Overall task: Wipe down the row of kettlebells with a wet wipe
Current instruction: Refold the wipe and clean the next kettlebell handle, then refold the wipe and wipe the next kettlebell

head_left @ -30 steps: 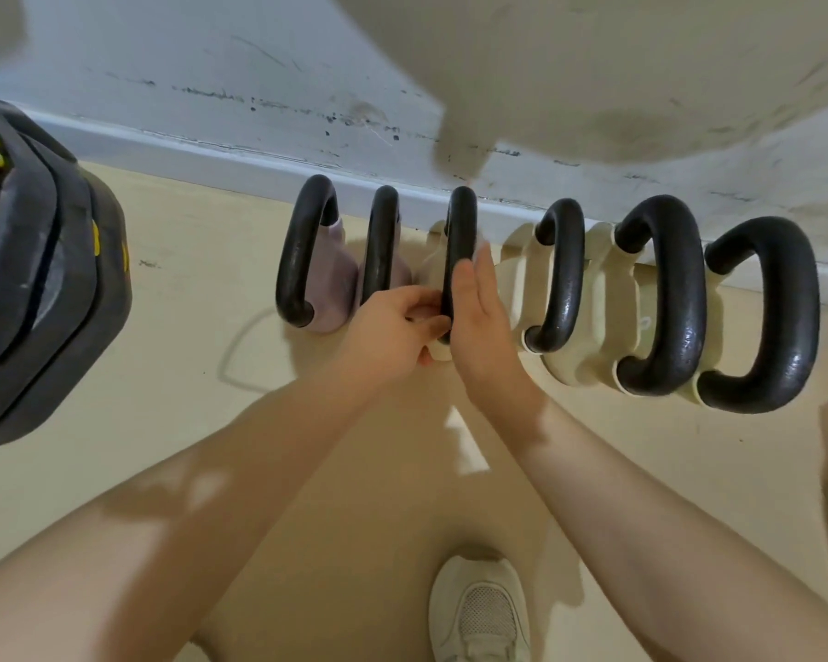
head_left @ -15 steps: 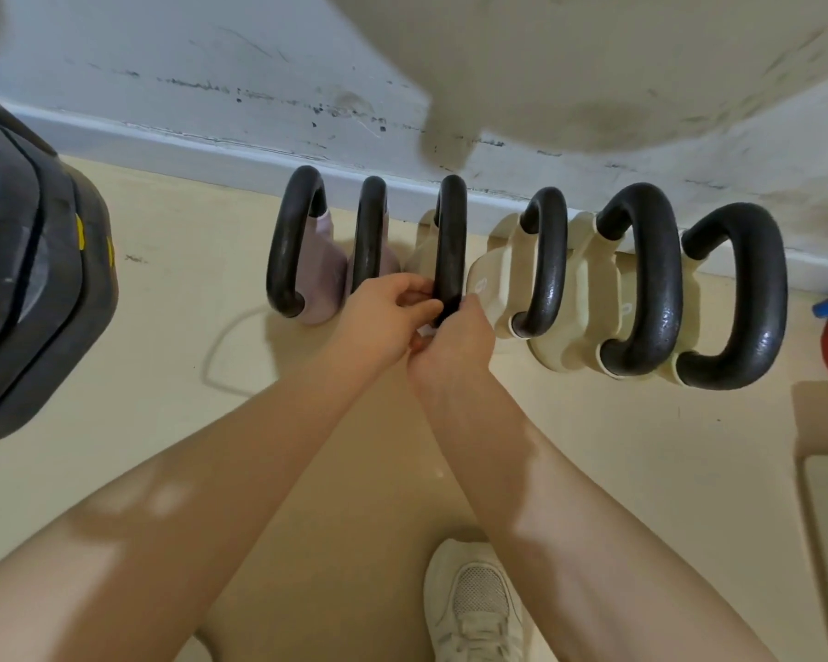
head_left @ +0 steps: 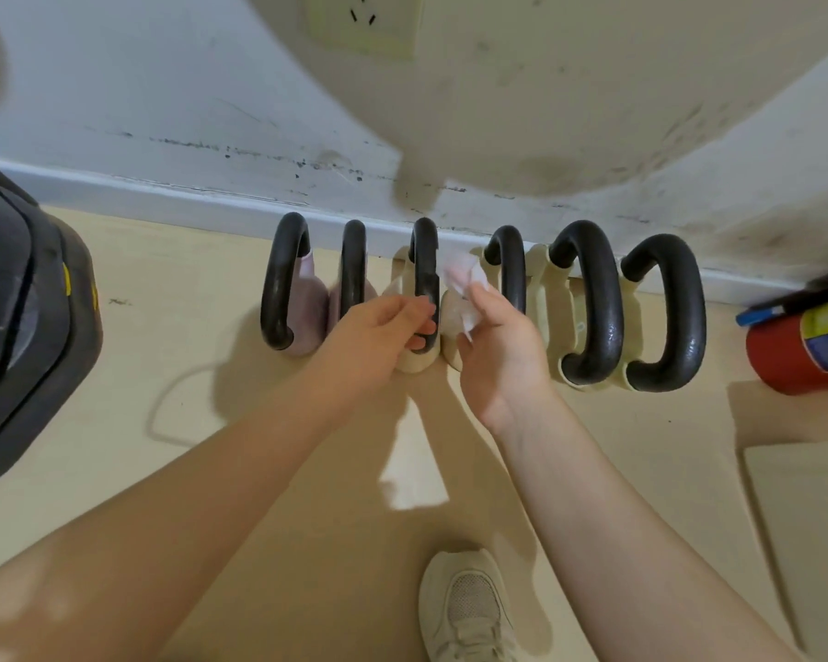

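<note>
- Head view looks down on a crumpled white wet wipe [head_left: 462,286], pinched between the thumb and fingers of the right hand [head_left: 500,348] and sticking up above them, just right of the third kettlebell's black handle [head_left: 425,274].
- Six kettlebells with black loop handles stand in a row [head_left: 479,298] on the pale beige floor [head_left: 187,375], against the white baseboard [head_left: 163,195]; the third from the left serves as landmark.
- Left hand [head_left: 378,334] sits at the near end of that third handle, fingers curled in around it, apparently gripping it.
- Left of the landmark stand two kettlebells with pinkish bodies [head_left: 307,308]; the landmark and the three to its right have cream bodies [head_left: 546,298].
- Far left of the landmark, a stack of dark weight plates with yellow marks [head_left: 25,327] fills the frame edge.
- Far right of it lies a red fire extinguisher [head_left: 804,351].
- Nearer the camera than the landmark, a pale mesh sneaker [head_left: 467,609] rests on the floor.
- Above the landmark, the scuffed white wall [head_left: 163,88] carries a power socket [head_left: 362,21].
</note>
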